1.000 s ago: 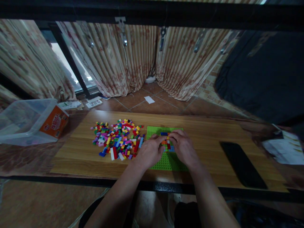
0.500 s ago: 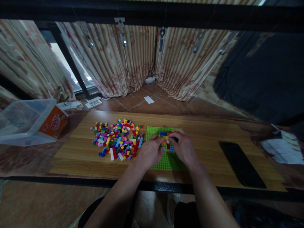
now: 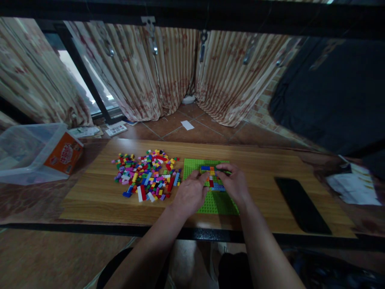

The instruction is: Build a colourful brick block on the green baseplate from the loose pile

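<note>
A green studded baseplate [image 3: 210, 207] lies on the wooden board between my hands. On it stands a low build of toy bricks [image 3: 211, 184] in blue, orange, white, dark red and light blue. My left hand [image 3: 191, 194] is closed at the build's left side, thumb and fingers pressing on it. From the right, my right hand [image 3: 235, 184] bends over the build's far right part, its thumb and fingertips drawn together there. Whatever sits between those right fingertips is mostly hidden.
Left of the baseplate spreads a pile of loose toy bricks [image 3: 147, 176]. A black flat rectangular object [image 3: 302, 205] lies on the right of the wooden board [image 3: 99, 200]. A clear plastic bin [image 3: 33, 154] with an orange label stands at far left, papers [image 3: 355, 182] at far right.
The whole view has shifted slightly. My right fingertips have moved a little over the build's far right corner, and the dark brick seen there before no longer shows clearly. My left hand stays put.
</note>
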Motion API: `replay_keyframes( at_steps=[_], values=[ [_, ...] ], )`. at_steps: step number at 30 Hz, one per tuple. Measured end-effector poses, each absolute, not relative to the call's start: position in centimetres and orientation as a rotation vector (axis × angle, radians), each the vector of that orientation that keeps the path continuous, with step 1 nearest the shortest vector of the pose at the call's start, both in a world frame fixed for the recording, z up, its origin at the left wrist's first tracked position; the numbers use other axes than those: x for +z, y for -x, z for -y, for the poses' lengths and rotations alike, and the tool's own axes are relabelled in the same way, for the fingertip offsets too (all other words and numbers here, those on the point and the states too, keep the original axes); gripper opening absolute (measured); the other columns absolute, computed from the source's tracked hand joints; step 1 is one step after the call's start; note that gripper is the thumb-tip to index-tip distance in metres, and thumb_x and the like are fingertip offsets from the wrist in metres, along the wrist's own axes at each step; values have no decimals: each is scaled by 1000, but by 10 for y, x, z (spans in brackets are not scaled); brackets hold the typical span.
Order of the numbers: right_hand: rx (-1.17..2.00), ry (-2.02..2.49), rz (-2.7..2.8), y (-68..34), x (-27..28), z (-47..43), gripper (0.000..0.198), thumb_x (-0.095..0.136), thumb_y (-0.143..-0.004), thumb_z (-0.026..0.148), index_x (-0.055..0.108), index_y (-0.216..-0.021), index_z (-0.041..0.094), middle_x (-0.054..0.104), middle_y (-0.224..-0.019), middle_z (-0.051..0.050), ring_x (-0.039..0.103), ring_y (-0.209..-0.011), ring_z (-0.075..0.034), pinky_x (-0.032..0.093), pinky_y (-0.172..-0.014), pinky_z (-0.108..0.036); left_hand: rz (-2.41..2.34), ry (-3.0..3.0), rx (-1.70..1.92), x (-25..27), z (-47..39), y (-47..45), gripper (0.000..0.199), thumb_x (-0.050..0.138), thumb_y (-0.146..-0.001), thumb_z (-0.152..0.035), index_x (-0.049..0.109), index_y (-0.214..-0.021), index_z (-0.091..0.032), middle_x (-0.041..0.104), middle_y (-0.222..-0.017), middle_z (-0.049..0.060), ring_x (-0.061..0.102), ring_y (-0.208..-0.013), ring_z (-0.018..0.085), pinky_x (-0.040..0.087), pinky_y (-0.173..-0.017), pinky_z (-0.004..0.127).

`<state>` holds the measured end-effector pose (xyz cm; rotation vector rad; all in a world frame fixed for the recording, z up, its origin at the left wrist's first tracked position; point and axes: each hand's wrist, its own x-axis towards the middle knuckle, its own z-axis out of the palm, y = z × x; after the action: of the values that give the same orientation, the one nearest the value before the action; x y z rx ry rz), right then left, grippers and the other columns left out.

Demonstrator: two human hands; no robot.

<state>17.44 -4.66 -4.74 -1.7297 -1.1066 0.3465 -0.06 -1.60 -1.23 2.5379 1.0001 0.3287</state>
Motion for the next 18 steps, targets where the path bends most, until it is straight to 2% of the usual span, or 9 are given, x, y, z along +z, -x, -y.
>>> replay_keyframes(
  at_steps=[18],
  values=[
    [349,1766,1118,-172,-51,41,16,60,-71,29,71,-80,20,71,-94,-8,64,-91,-23,46,-91,-43,-1075,-2577,274,-15,20,-4,46,49,-92,-26,44,-137,-22,60,-120,11,64,-104,24,52,-91,36]
  ],
)
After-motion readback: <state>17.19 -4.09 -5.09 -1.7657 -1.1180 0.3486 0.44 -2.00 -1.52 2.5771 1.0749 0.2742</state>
